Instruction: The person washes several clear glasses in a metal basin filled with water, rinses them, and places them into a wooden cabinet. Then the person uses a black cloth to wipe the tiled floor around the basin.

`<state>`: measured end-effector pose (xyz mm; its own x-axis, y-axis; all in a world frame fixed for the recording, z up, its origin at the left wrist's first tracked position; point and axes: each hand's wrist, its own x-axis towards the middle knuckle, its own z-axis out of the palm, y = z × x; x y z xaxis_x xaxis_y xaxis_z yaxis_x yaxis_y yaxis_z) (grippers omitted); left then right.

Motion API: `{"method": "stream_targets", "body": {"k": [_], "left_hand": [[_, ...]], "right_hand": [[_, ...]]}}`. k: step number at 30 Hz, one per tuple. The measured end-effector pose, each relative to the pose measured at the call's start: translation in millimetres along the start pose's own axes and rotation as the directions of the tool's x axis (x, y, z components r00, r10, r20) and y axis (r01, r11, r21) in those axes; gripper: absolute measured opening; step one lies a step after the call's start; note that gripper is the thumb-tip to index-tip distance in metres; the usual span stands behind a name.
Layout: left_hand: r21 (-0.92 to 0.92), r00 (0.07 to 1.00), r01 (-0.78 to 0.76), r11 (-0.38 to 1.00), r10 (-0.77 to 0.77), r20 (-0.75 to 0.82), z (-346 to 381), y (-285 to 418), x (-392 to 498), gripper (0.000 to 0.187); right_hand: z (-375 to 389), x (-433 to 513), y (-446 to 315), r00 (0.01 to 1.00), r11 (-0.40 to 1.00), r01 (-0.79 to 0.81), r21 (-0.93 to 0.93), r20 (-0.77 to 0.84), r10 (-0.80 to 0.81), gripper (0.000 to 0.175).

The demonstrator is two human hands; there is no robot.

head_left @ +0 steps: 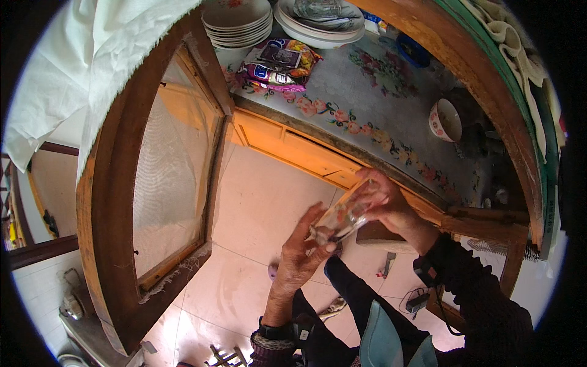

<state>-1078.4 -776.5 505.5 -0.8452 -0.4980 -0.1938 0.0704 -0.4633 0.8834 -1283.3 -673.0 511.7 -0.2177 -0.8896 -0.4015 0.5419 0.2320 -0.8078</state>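
Observation:
Clear drinking glass (pixel 351 208) is held tilted between my two hands, in front of an open wooden cabinet. My left hand (pixel 298 252) grips its lower end, thumb and fingers around the sides. Around its upper end curl the fingers of my right hand (pixel 394 206). Reflections and blur hide whether a second glass is nested with it. Behind my hands runs the cabinet shelf (pixel 330 98), lined with a flower-printed cover. On the shelf, a patterned bowl (pixel 445 120) lies tipped toward me, some way beyond my right hand.
At the shelf's far left are stacked plates (pixel 238 27), large bowls (pixel 321 39) and snack packets (pixel 279 66). A blue round item (pixel 412 50) lies farther right. The mesh cabinet door (pixel 174 183) swings out at my left. A white cloth (pixel 96 59) hangs over its top corner.

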Motion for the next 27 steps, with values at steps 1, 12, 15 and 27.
{"method": "stream_targets", "body": {"k": [1,12,15,27], "left_hand": [[-0.141,0.999,-0.024,0.990,0.018,-0.041,-1,0,1,0.072],[-0.046,0.979,0.131,0.990,-0.136,-0.149,-15,-47,-41,0.047],[-0.043,0.968,0.197,0.979,-0.202,-0.150,-13,-60,-51,0.046],[-0.038,0.972,0.169,0.985,-0.173,-0.162,-17,-74,-56,0.042]], "right_hand": [[-5,3,-6,0.998,0.998,0.050,0.030,-0.039,-0.049,0.066],[-73,134,-142,0.781,0.855,0.517,-0.020,-0.397,-0.482,0.030],[-83,176,-167,0.744,0.809,0.577,-0.113,-0.336,-0.578,0.031],[-74,220,-183,0.762,0.743,0.578,-0.337,-0.105,-0.639,0.018]]}}
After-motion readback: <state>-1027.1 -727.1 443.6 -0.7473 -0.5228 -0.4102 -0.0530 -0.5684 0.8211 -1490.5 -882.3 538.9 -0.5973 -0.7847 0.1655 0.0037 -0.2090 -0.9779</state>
